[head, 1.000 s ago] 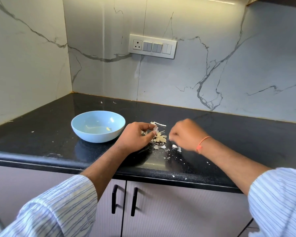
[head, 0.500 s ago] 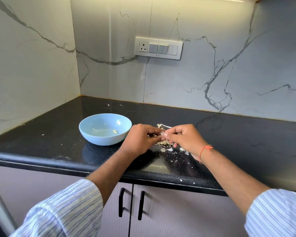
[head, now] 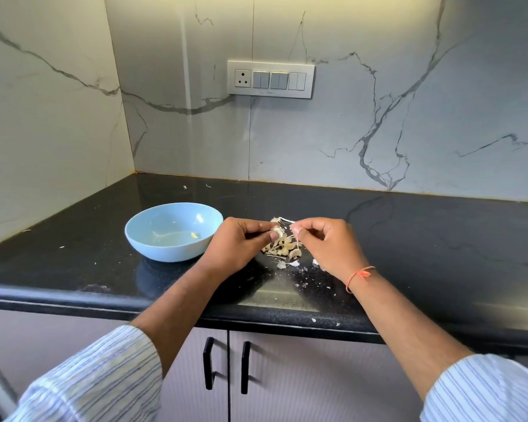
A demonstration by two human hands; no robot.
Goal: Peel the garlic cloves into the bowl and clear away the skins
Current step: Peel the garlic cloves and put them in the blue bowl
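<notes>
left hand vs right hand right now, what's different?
The left hand pinches a pale garlic clove between thumb and fingers; the right hand pinches only a thin strip of papery skin. The left hand sits beside the light blue bowl; the right is farther from it and wears an orange thread bracelet. Both hover over the skin pile.

A pale garlic clove (head: 276, 231) sits pinched at the left fingertips (head: 273, 236) — papery skins (head: 282, 249) heaped just below them; the light-blue bowl (head: 173, 231) stands upright behind the knuckles.
</notes>
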